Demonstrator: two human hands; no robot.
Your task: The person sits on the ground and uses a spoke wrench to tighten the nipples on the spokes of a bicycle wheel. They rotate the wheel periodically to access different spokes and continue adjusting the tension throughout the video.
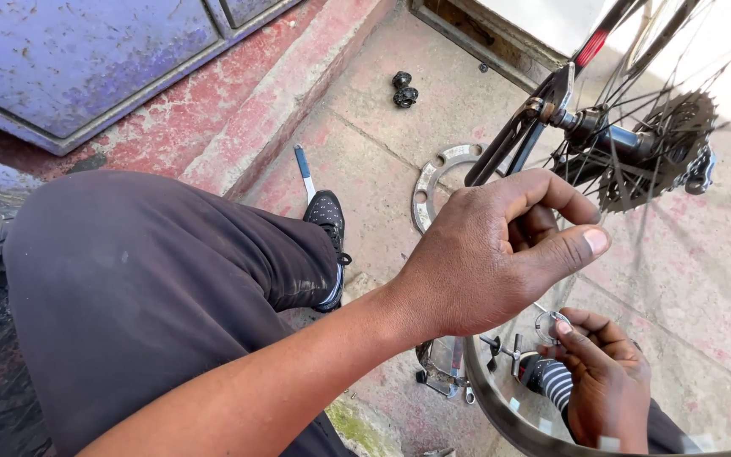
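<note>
Our left hand (501,254) curls half-closed beside the bicycle wheel's hub (615,140), touching nothing we can make out. Our right hand (602,381) pinches a small metal ring (546,326) just inside the rim (501,415), above the floor (704,279).

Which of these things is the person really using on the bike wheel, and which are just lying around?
In use:
- left hand, raised by the wheel
- right hand, pinching a small metal ring
- bike wheel with its toothed cogs

Lying about:
- flat silver ring with holes
- blue-handled tool
- small black parts
- metal bits on the ground
</note>
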